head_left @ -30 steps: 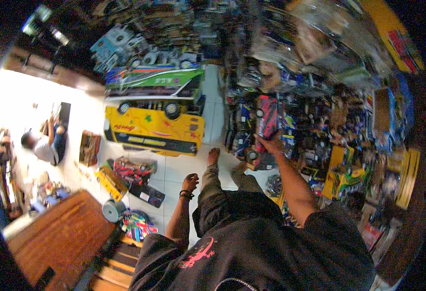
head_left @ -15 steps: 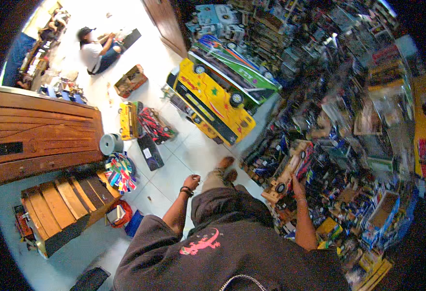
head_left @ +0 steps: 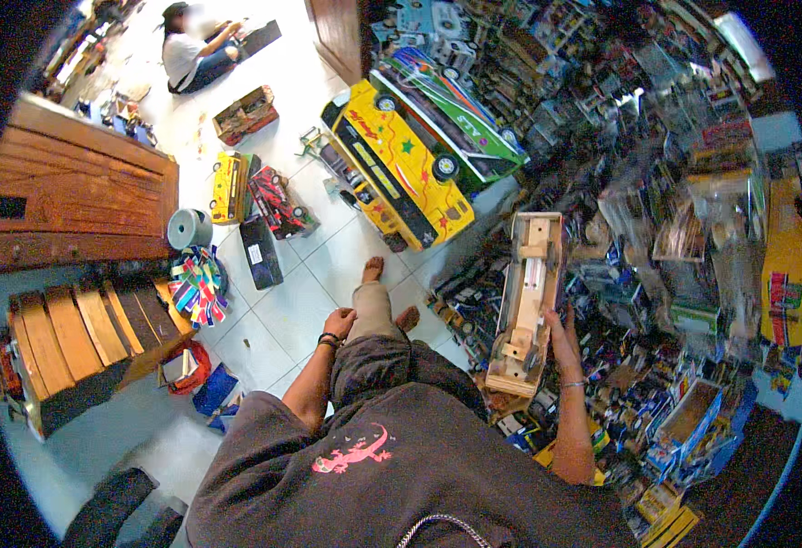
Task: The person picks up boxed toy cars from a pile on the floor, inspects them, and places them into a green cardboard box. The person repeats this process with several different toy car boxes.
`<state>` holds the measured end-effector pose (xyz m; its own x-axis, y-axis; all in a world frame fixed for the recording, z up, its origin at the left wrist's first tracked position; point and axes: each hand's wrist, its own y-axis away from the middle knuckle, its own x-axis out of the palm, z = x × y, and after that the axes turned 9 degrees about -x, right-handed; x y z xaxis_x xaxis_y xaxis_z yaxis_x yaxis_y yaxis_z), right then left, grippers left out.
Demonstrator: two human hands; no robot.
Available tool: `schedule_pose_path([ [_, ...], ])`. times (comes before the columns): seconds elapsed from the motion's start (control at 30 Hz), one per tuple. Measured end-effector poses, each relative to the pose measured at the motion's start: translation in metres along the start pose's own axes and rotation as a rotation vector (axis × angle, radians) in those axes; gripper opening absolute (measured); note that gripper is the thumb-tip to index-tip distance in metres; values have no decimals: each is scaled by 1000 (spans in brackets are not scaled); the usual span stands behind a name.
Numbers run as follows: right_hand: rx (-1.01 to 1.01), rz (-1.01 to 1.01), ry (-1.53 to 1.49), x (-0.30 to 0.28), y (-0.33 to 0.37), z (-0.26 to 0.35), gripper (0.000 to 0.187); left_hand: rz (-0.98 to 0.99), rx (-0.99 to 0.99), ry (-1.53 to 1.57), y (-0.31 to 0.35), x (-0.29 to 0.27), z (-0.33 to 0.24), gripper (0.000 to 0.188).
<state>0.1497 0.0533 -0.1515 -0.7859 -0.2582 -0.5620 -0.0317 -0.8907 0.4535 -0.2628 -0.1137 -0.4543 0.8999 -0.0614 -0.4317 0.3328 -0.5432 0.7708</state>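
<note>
My right hand [head_left: 562,340] grips the side of a long unpainted wooden toy truck [head_left: 524,301], held up with its bare underside toward me in front of shelves packed with toy vehicles [head_left: 675,228]. My left hand [head_left: 338,322] hangs beside my thigh with the fingers loosely curled and nothing in it; a dark band sits on that wrist. My bare feet [head_left: 373,269] stand on white floor tiles below.
A big yellow toy bus [head_left: 401,173] and a green one [head_left: 446,100] lie on the floor ahead. Smaller toy trucks [head_left: 255,196], a tape roll [head_left: 189,228], colourful strips [head_left: 198,285] and wooden furniture [head_left: 81,192] are at left. A person [head_left: 191,50] sits far off.
The view swung from the floor toward the shelves. The red toy truck held up earlier is gone from my right hand, which now holds the wooden truck close to me.
</note>
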Motion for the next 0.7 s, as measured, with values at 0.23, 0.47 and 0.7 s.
schedule_pose_path([
  [0.23, -178, 54, -60, 42, -86, 131, 98, -128, -84, -70, -37, -63, 1, 41],
  [0.47, -145, -17, -39, 121, -197, 245, 112, -37, -180, -13, -106, -141, 42, 43],
  [0.7, 126, 226, -232, 184, -256, 341, 81, 255, -361, 487, -175, -212, 79, 40],
])
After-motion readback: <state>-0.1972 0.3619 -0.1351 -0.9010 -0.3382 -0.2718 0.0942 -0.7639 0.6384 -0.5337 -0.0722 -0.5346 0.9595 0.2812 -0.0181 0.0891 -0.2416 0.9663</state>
